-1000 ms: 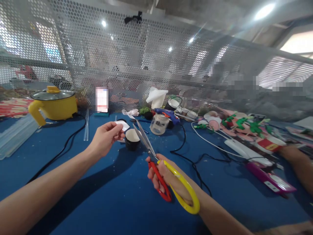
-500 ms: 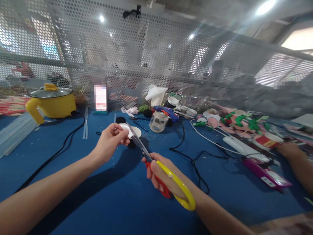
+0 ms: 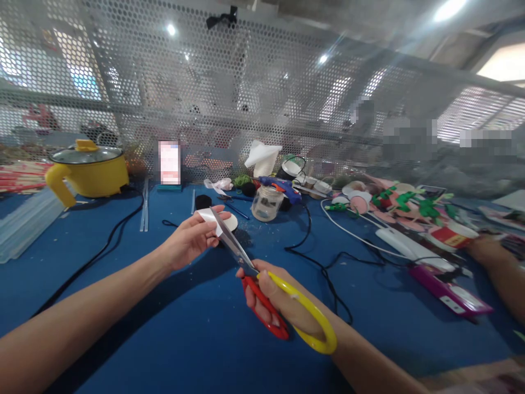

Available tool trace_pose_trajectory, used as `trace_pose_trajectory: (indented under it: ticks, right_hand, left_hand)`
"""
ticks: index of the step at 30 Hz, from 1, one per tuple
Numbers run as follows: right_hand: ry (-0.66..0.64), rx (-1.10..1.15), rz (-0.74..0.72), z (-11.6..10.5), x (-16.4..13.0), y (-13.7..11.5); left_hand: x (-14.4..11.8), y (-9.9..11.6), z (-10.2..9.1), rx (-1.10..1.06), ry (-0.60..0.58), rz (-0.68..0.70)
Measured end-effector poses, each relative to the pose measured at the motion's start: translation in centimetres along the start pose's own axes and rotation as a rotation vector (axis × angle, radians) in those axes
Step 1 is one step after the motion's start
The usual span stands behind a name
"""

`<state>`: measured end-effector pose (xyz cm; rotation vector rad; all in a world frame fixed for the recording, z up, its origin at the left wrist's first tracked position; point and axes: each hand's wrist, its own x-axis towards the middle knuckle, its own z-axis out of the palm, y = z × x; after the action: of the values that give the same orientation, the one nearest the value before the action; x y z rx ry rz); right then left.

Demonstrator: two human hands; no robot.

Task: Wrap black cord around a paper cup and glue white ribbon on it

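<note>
Between the fingers of my left hand [image 3: 191, 238] is a small white piece of paper or thin sheet [image 3: 208, 216]; its exact material is hard to tell. My right hand [image 3: 273, 287] grips a pair of scissors [image 3: 235, 249] with one red and one yellow handle loop. The blade tips lie against the right side of the white piece, close to my left fingertips. Just behind them a white disc [image 3: 232, 222] lies partly hidden on the blue table, and a black fuzzy ball [image 3: 203, 202] sits beyond my left hand.
A clear jar [image 3: 266, 204] stands past the scissors, with a blue glue gun [image 3: 283, 187] behind it. To the left is a yellow electric pot [image 3: 96, 175]. Black cables cross the table [image 3: 197, 339]. At right are craft parts, a purple box [image 3: 447, 293] and another person's hand [image 3: 486, 249].
My left fingers have shifted and straightened somewhat around the white piece, which is now turned and shows more of its face. The scissors remain in my right hand, their handles slightly lower.
</note>
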<state>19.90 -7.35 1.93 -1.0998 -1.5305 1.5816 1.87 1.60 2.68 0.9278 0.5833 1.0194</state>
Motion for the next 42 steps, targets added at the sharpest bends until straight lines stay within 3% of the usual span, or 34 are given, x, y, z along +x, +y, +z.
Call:
trace_pose_trajectory:
  ticks: [4, 12, 28, 42]
  right_hand:
    - [-0.062, 0.061, -0.001, -0.1, -0.1, 0.4]
    - [-0.147, 0.232, -0.025, -0.2, -0.2, 1.6]
    - [-0.18, 0.339, -0.08, -0.2, -0.1, 2.5]
    - [-0.099, 0.411, -0.035, 0.0, 0.0, 2.0]
  left_hand:
    - [-0.1, 0.3, -0.3, -0.027, -0.099, -0.036]
    - [-0.4, 0.8, 0.0, 0.003, -0.135, -0.05]
    - [-0.5, 0.7, 0.1, 0.044, -0.112, -0.021]
    - [-0.1, 0.5, -0.4, 0.148, 0.018, -0.043]
